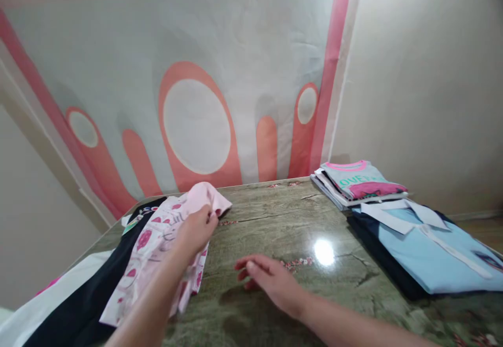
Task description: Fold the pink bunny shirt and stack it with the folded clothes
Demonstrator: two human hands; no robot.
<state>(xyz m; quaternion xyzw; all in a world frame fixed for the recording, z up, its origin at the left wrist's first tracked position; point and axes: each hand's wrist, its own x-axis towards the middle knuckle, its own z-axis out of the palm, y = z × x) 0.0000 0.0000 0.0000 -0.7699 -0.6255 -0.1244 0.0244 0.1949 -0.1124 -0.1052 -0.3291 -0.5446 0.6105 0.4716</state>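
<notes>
Wood-patterned table [271, 226], left hand [201, 225] clamped on pink garment [202, 195] — partly hidden, right hand [271, 279] loosely unclenched, blue shirt [432, 271] — cropped

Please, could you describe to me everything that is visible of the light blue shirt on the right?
The light blue shirt looks like smooth fabric, with a white collar, a white front strip and a dark patch near the picture's right edge. It lies flat, apparently folded, collar end away from the person, over dark cloth. Neither the left hand nor the right hand touches it.
</notes>
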